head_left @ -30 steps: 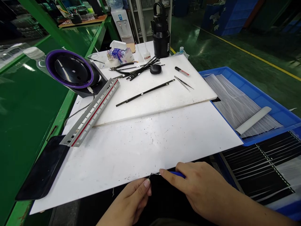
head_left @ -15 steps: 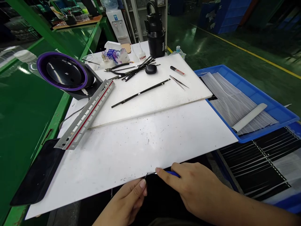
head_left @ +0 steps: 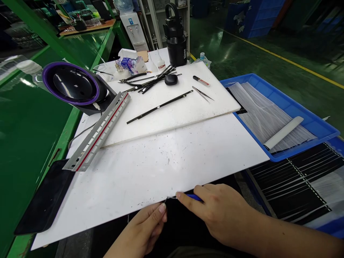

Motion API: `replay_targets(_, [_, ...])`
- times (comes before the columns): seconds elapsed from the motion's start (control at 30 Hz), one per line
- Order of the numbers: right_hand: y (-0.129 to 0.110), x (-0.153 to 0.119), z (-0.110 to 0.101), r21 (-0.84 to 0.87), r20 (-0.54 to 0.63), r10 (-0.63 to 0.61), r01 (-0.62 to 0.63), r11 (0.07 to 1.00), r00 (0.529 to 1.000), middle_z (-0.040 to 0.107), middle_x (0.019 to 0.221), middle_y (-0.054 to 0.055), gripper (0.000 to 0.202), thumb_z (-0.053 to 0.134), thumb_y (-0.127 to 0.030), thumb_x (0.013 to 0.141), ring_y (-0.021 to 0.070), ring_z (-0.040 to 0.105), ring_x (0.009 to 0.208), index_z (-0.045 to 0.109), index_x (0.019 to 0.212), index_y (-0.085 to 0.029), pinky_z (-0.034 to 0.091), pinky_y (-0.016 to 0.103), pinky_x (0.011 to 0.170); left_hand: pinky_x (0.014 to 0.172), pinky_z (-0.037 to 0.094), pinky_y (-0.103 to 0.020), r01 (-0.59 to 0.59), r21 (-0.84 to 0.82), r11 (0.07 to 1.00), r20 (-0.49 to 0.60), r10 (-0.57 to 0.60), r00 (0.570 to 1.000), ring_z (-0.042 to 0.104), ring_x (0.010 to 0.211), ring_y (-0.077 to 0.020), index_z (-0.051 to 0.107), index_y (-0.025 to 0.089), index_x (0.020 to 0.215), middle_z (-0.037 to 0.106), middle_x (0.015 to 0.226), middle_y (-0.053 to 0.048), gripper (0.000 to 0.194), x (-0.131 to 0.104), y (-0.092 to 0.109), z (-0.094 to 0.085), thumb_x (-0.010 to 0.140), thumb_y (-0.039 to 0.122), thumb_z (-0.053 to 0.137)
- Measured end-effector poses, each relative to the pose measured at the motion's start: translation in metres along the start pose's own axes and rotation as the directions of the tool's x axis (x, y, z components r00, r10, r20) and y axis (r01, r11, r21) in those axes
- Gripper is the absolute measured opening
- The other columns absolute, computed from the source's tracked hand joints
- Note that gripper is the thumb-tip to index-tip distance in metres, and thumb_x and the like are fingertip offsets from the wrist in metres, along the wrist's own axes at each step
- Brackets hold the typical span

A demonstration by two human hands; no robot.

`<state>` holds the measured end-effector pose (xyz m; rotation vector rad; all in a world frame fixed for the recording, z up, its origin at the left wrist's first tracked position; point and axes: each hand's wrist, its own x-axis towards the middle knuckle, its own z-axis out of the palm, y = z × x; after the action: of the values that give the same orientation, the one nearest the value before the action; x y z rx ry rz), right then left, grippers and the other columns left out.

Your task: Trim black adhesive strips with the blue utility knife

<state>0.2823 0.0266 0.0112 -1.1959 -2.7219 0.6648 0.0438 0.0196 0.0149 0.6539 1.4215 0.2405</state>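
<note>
A blue tool [head_left: 195, 197] is lying in the right hand [head_left: 219, 209] at the middle of the near edge of a white bench [head_left: 134, 172], its thin metal tip pointing toward a tiny sliver [head_left: 165, 200]. The right hand is gripping the tool, forefinger stretching forward along it; the left hand [head_left: 149, 224] is pinching the sliver between thumb and fingers. The tool is looking light and stiff, probably easiest to steady by its blue handle, well behind the tip. The sliver is seeming almost weightless, thin and easily bent or dropped, so its lower end is probably offering the best hold. Fingers are covering most of both things; whether the tip is touching the sliver, and what the sliver is, cannot be told. Dark shadow is filling the space below the bench edge. Farther in, two black strips [head_left: 159, 106] are lying on a white board [head_left: 174, 116], with tweezers [head_left: 202, 94] resting near their right end. A ruler [head_left: 99, 136] is slanting by the bench's left edge, and a blue tray [head_left: 303, 147] is standing beyond the right edge, the crates beneath it running out of view.
</note>
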Motion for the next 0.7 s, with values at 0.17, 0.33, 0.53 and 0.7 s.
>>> replay_targets(0.17, [0.000,-0.001,0.000,0.028,-0.012,0.029,-0.029,0.999,1.000,0.062,0.094,0.003,0.071,0.049,-0.010,0.080,0.0194,0.057,0.069,0.039,0.148,-0.026,0.025,0.033,0.052,0.049,0.016,-0.023,0.039,-0.028,0.999,0.012,-0.039,0.999,0.020,0.055,-0.0104,0.054,0.020,0.077,0.031,0.062,0.008,0.047,0.001,-0.002,-0.005,0.081,0.066,0.063])
replay_targets(0.33, [-0.001,0.000,-0.006,0.045,-0.019,0.045,-0.044,0.998,0.999,0.063,0.092,0.002,0.065,0.049,-0.012,0.084,0.0189,0.058,0.068,0.042,0.146,-0.028,0.026,0.032,0.052,0.050,0.016,-0.023,0.009,-0.009,1.000,0.010,-0.009,1.000,0.020,0.056,-0.0106,0.054,0.020,0.077,0.031,0.063,0.008,0.046,0.001,-0.003,-0.005,0.085,0.065,0.059])
replay_targets(0.53, [-0.001,0.002,-0.008,0.049,-0.007,0.044,-0.044,0.998,0.999,0.065,0.094,0.002,0.062,0.050,-0.015,0.085,0.0188,0.059,0.068,0.043,0.145,-0.028,0.025,0.032,0.051,0.050,0.016,-0.024,-0.014,0.001,1.000,0.040,0.014,0.999,0.019,0.056,-0.0109,0.053,0.020,0.075,0.030,0.061,0.008,0.047,0.000,-0.001,-0.003,0.085,0.065,0.058])
replay_targets(0.7, [-0.001,0.001,-0.001,0.001,-0.009,0.012,-0.012,1.000,1.000,0.062,0.093,0.004,0.070,0.052,-0.012,0.079,0.0201,0.058,0.069,0.041,0.147,-0.024,0.027,0.032,0.052,0.050,0.014,-0.024,0.001,-0.010,1.000,0.009,0.000,1.000,0.018,0.055,-0.0104,0.054,0.020,0.076,0.030,0.061,0.008,0.046,0.003,-0.003,-0.004,0.084,0.065,0.060])
